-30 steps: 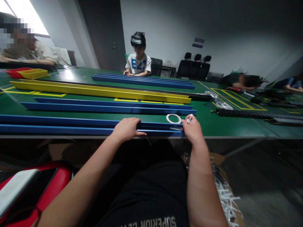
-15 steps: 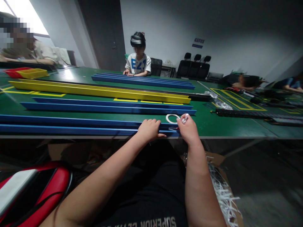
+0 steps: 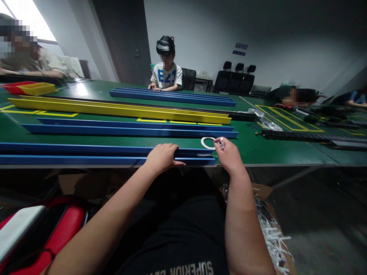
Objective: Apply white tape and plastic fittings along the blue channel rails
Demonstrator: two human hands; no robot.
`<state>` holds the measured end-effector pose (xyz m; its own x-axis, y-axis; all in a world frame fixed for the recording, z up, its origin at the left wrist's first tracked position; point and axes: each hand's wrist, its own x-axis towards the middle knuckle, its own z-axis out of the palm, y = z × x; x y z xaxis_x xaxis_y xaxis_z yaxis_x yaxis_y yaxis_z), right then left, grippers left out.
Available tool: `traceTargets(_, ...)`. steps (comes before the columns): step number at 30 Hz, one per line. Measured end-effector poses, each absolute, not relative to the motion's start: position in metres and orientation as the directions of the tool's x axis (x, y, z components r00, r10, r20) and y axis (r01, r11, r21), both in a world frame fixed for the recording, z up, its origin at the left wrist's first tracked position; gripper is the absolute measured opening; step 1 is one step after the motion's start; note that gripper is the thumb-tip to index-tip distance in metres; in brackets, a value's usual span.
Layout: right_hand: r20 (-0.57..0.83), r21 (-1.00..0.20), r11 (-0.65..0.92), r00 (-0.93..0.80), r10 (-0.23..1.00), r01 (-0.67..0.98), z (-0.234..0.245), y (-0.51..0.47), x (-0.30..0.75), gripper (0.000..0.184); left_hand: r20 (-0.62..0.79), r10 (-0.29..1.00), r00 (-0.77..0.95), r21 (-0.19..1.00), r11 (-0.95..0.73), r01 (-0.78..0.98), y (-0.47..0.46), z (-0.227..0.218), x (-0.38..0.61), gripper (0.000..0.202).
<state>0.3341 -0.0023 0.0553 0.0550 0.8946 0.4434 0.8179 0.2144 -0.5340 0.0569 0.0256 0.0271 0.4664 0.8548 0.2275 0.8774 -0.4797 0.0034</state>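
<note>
A long blue channel [image 3: 114,153] lies along the near edge of the table. My left hand [image 3: 162,157] grips across it, fingers over the far wall and thumb at the near side. Close to the channel's right end, my right hand [image 3: 230,156] is closed in a pinch on a narrow roll of white tape [image 3: 204,143], seen as a flat ring. A small crumpled white piece [image 3: 221,143] shows at those fingers. Between my hands a thin pale strip [image 3: 204,155] lies in the channel; its exact ends are hard to make out.
Beyond lie another blue channel [image 3: 132,131], a yellow channel [image 3: 120,110] and several blue channels [image 3: 172,98] before a seated person [image 3: 168,74]. Black strips [image 3: 298,136] lie right. Red and yellow trays [image 3: 38,88] stand left. Below the table, a carton holds white scraps [image 3: 273,236].
My left hand has slid left along the blue channel, away from my right hand. My right hand stays near the channel's right end with the roll of white tape.
</note>
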Motion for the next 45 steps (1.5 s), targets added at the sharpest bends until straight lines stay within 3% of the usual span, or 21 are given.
traceTargets(6,0.235,-0.410,0.212,-0.121,0.964,0.887,0.045,0.001,0.336,0.019,0.238,0.855,0.461,0.005,-0.476,0.879,0.027,0.026,0.040,0.075)
traceTargets(13,0.008,-0.403,0.164,-0.176,0.984,0.900,0.041,-0.001,0.340,0.032,0.251,0.843,0.476,-0.014,-0.489,0.872,0.027,0.025,0.040,0.076)
traceTargets(19,-0.091,-0.365,0.128,-0.172,0.981,0.922,0.041,-0.004,0.351,0.018,0.249,0.843,0.476,-0.007,-0.490,0.872,0.025,0.026,0.040,0.075)
traceTargets(22,-0.038,-0.375,0.129,-0.154,0.987,0.918,0.040,-0.004,0.357,0.015,0.243,0.850,0.468,0.004,-0.483,0.876,0.024,0.026,0.041,0.074)
traceTargets(32,0.388,-0.522,0.324,-0.119,0.914,0.789,0.054,-0.003,0.339,0.018,0.309,0.806,0.505,-0.038,-0.520,0.853,0.026,0.021,0.039,0.071)
traceTargets(39,0.372,-0.750,0.243,0.089,0.924,0.615,0.044,-0.001,0.327,0.020,0.321,0.804,0.500,-0.038,-0.517,0.855,0.025,0.021,0.039,0.068)
traceTargets(45,0.390,-0.901,0.324,0.213,0.896,0.288,0.045,0.002,0.315,0.022,0.324,0.803,0.500,-0.048,-0.515,0.856,0.025,0.020,0.039,0.065)
